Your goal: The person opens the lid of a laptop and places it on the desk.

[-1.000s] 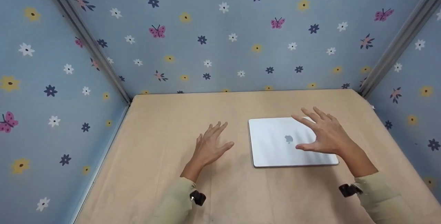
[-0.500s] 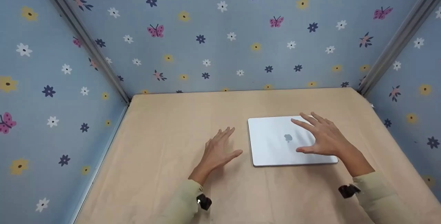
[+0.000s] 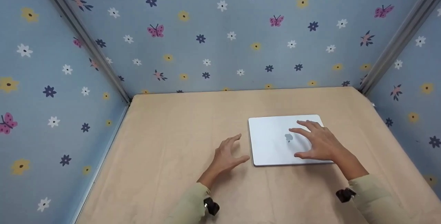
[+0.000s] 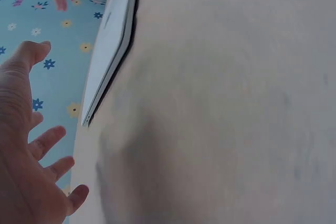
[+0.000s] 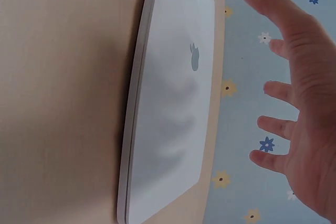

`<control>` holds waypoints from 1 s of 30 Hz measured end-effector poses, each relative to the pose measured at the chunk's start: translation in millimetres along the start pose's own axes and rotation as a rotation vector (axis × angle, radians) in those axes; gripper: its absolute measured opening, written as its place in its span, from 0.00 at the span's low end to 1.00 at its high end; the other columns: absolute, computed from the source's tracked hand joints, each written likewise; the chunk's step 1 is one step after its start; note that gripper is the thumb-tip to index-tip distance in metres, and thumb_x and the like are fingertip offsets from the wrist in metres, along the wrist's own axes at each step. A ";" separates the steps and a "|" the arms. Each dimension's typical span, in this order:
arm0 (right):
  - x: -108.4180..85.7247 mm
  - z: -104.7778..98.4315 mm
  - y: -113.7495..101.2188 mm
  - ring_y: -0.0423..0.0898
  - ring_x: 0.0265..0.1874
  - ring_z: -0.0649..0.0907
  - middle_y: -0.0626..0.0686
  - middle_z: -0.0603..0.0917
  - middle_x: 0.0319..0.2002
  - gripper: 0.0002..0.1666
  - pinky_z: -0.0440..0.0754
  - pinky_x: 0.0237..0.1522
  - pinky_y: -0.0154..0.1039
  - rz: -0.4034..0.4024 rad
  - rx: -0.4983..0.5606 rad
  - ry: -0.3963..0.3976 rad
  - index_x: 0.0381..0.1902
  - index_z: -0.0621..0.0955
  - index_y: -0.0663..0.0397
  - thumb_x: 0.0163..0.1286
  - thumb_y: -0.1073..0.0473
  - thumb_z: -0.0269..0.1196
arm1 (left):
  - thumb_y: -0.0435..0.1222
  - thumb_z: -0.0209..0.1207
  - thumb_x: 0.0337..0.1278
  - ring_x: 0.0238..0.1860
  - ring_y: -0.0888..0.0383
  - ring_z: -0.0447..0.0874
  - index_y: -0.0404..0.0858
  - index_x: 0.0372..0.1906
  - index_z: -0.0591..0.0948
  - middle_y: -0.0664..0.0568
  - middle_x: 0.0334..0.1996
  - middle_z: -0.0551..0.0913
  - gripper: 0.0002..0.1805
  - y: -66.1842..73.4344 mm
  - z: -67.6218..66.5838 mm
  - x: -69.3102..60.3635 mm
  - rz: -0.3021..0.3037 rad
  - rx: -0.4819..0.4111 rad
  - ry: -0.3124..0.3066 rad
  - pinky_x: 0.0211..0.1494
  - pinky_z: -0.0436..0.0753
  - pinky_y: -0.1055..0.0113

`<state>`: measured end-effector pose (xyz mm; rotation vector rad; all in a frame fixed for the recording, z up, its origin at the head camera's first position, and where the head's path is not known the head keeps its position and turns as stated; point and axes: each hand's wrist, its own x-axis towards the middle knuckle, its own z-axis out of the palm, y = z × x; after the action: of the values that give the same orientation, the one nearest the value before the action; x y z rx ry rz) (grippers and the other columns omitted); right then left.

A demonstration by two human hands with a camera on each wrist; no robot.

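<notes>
A closed silver laptop (image 3: 268, 141) with a grey apple logo lies flat on the table (image 3: 172, 124), right of the middle. Just off its left edge hovers my left hand (image 3: 225, 156), thumb and fingers spread apart and holding nothing. My right hand (image 3: 320, 143) is above the laptop's right part, fingers spread and slightly bent, and covers some of that side in the head view. In the right wrist view a gap shows between the right hand (image 5: 310, 108) and the laptop lid (image 5: 168, 98), which carries the hand's shadow.
Blue walls (image 3: 220, 44) printed with flowers and butterflies enclose the table at the back and both sides. Grey metal posts (image 3: 86, 41) stand in the two back corners. A small black camera (image 3: 212, 206) is strapped at each wrist.
My left hand has moved right, toward the laptop's left edge. The right hand has sunk slightly, and its fingers are a little more bent. The laptop has stayed in place.
</notes>
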<state>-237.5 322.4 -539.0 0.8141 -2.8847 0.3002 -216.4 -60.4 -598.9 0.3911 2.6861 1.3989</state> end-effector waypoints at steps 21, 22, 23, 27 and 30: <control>-5.7 26.7 -4.2 0.81 0.80 0.73 0.65 0.76 0.82 0.56 0.79 0.66 0.84 0.014 0.067 -0.149 0.80 0.79 0.39 0.57 0.27 0.82 | 0.52 0.84 0.51 0.89 0.37 0.66 0.44 0.80 0.77 0.44 0.80 0.80 0.51 -3.8 36.6 1.4 -0.031 0.114 -0.005 0.85 0.60 0.27; -5.4 27.3 -4.4 0.81 0.80 0.73 0.65 0.76 0.82 0.57 0.80 0.66 0.84 0.012 0.063 -0.153 0.80 0.79 0.39 0.57 0.27 0.82 | 0.52 0.84 0.51 0.89 0.37 0.66 0.44 0.80 0.77 0.44 0.80 0.80 0.51 -5.8 37.8 2.1 -0.031 0.114 -0.002 0.85 0.59 0.27; -5.2 27.9 -4.4 0.81 0.80 0.72 0.65 0.76 0.82 0.57 0.80 0.65 0.84 0.010 0.060 -0.156 0.80 0.79 0.39 0.57 0.27 0.82 | 0.52 0.84 0.50 0.89 0.38 0.66 0.44 0.80 0.78 0.45 0.80 0.80 0.51 -7.7 38.8 2.6 -0.028 0.114 0.001 0.85 0.58 0.27; -4.9 30.0 -5.2 0.81 0.81 0.72 0.64 0.75 0.83 0.59 0.80 0.65 0.84 0.017 0.041 -0.179 0.81 0.78 0.39 0.56 0.25 0.81 | 0.53 0.84 0.49 0.88 0.37 0.65 0.42 0.78 0.79 0.46 0.79 0.80 0.50 -9.9 40.3 3.5 -0.012 0.155 0.000 0.86 0.56 0.25; -4.5 31.4 -5.9 0.81 0.82 0.70 0.64 0.74 0.84 0.60 0.78 0.66 0.86 0.033 0.039 -0.209 0.82 0.77 0.38 0.56 0.25 0.81 | 0.55 0.83 0.48 0.89 0.38 0.65 0.43 0.77 0.81 0.47 0.80 0.80 0.50 -7.4 39.6 2.1 0.003 0.216 -0.010 0.85 0.56 0.25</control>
<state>-232.8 312.7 -569.4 0.8525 -3.0978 0.2916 -212.1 -32.4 -627.7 0.4171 2.8375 1.1067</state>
